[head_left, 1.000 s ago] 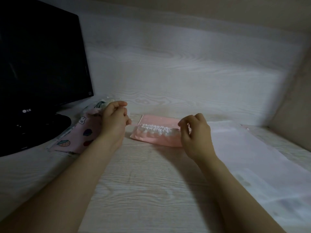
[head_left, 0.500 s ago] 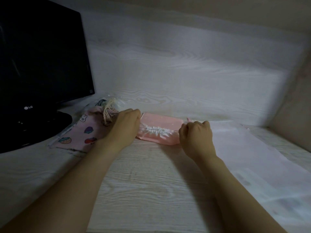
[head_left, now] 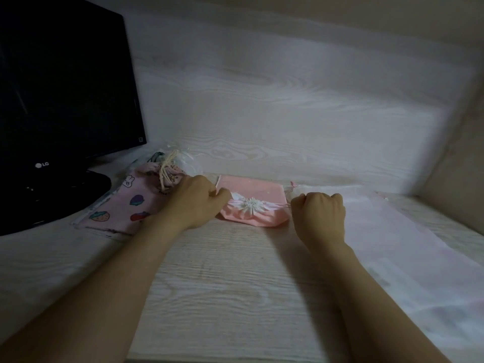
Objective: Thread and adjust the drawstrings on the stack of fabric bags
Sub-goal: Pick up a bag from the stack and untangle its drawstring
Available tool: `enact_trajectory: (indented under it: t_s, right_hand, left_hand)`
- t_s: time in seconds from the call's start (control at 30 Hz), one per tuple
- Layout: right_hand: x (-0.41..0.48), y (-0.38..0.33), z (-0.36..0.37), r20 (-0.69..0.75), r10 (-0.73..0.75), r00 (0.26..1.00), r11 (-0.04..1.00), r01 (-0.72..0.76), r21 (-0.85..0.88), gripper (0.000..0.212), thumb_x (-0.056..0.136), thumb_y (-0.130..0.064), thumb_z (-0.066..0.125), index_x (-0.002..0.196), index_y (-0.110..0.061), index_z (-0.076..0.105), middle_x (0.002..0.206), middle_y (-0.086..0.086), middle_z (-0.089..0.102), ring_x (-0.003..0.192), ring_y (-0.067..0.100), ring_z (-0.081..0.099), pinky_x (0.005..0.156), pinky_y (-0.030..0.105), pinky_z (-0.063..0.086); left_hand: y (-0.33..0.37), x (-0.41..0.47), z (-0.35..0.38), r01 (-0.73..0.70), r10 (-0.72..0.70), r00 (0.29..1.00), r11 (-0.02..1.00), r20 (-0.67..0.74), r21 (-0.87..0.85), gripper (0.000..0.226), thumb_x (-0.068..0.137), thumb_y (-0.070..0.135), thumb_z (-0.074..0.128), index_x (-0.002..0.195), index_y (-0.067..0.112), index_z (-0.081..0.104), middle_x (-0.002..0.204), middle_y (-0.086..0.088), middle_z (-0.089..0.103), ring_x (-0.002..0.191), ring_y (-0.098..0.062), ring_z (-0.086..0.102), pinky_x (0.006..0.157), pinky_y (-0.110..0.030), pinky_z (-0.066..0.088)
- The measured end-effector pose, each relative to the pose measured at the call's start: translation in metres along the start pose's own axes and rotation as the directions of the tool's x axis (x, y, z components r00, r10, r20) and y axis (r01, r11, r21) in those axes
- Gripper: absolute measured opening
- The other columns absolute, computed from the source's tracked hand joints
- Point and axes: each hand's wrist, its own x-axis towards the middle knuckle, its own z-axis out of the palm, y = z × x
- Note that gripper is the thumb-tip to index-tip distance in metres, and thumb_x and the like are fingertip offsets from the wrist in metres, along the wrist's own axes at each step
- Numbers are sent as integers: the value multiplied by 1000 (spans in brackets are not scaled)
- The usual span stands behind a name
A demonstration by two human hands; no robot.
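Pink bag (head_left: pixel 258 191) cinched; left hand (head_left: pixel 199 203), right hand (head_left: pixel 318 214) fingers clenched on drawstring (head_left: pixel 280 204) ends

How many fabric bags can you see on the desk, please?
2: a plain pink bag between the left hand and right hand; a printed bag left of it, beside the monitor. More may be hidden under the printed one.

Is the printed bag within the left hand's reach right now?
Likely yes: the left hand lies right beside the printed bag, nothing between, but it seems busy pinching the pink bag's edge.
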Motion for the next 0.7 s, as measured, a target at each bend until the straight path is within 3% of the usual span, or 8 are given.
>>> enact_trajectory:
  t_s: [0.13,0.27,0.47,0.57,0.7]
  right_hand:
    - [1,-7,1,44,20,999,991,-25,133,60,96,-47,46,48,-13,38,50,7,46,68,38,44,73,42,40]
    - [1,-13,-1,-30,-104,994,965,108,239,62,96,-25,57,45,-15,25,41,-2,21,55,35,27,67,42,41]
    - [2,-12,-3,-59,-86,995,984,94,152,53,97,-20,52,48,-15,33,48,2,34,69,36,39,64,44,41]
    - [-2,-9,-3,-106,-80,991,990,91,110,54,101,-24,51,50,-15,36,50,4,40,71,37,44,63,43,39]
    - [-7,-12,-11,6,-143,990,958,137,251,51,111,-27,30,65,-10,45,54,4,50,69,42,49,75,44,39]
  left_hand:
    - [2,1,4,44,-49,993,998,-107,-46,74,101,36,67,43,14,27,37,1,22,37,-13,27,51,-33,29]
    - [1,5,0,92,-94,984,996,-149,-22,65,100,18,62,44,13,30,41,-3,29,42,-17,33,49,-32,26]
    - [1,6,-3,14,-2,976,999,-217,53,56,100,12,59,48,11,37,46,-6,35,49,-30,43,59,-40,39]
    - [-1,5,-1,-162,172,948,985,-268,61,53,101,20,54,52,14,35,48,3,30,49,-25,36,63,-35,30]
    - [-11,5,-3,-229,216,940,973,-263,-20,34,91,31,37,62,13,41,62,3,39,66,-24,41,66,-35,20]
